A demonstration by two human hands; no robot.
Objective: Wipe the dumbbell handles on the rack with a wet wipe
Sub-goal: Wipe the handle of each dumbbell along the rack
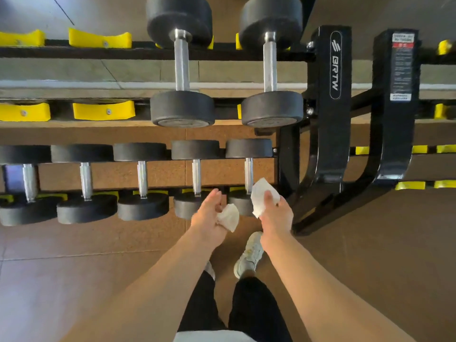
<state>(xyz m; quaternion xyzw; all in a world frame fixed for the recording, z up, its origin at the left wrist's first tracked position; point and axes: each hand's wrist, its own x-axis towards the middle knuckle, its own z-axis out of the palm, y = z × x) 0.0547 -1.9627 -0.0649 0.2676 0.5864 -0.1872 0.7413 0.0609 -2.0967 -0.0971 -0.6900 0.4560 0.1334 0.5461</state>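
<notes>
Right hand (275, 213) grips a flat wet wipe (262, 197), touching the lower row's rightmost dumbbell handle (248, 175) at twelve o'clock. Left hand (209, 213), half-open, cradles a crumpled wipe (228, 218). My read: four handles at nine o'clock remain, plus two above.

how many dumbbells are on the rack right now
7 in view: two big ones on the upper tier, five smaller on the lower tier. More may sit beyond the frame edges.
</notes>
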